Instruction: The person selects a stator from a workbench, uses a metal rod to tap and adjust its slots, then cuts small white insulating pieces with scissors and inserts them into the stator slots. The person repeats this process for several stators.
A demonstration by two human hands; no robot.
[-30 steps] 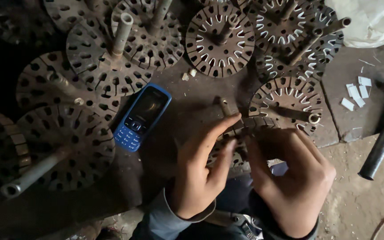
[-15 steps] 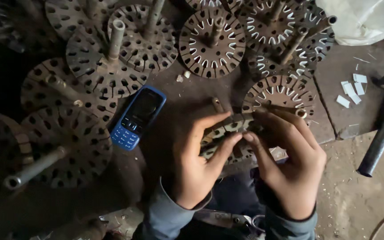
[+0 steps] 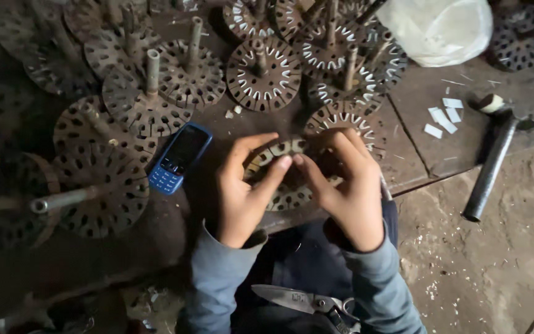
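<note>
Slotted rotor disc lies at lower centre of the frame, on the near edge of the workbench, clasped from both sides. Left hand and right hand close on its rim, fingertips meeting over the upper slots. Shears rest on the lap below. By appearance the work on this disc is mid-way; whether its slots are filled cannot be told. A blue phone lies to the left; white paper strips and a hammer to the right. Many shafted discs crowd the upper frame, beside a white bag.
</note>
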